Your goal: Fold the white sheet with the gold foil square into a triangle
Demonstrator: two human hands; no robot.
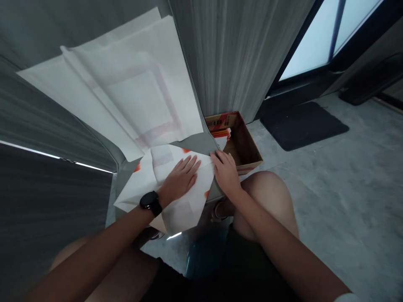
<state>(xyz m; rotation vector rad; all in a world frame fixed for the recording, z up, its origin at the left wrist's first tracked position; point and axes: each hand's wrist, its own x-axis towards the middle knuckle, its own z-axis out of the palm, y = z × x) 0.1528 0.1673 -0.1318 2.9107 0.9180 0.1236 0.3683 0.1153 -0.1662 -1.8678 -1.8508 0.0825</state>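
Observation:
A folded sheet of white paper [201, 176] with orange patches lies on a small grey surface in front of my knees. My left hand [178, 178], with a black watch [151, 203] at its wrist, rests palm down on the paper, fingers stretched out and slightly apart. At the paper's right corner is my right hand [226, 172], its fingers bent and closed around the edge; the undersides of those fingers are hidden. Behind the folded piece, large white sheets [126, 100] with a faint printed frame lean against the backrest, creased along their left side.
Beside my right hand a cardboard box [250, 144] stands on the floor, holding a stack of orange-and-white folded papers [222, 136]. Grey panelled walls [233, 50] rise behind and to the left. A dark mat [302, 126] lies on the floor near the glass door [317, 42].

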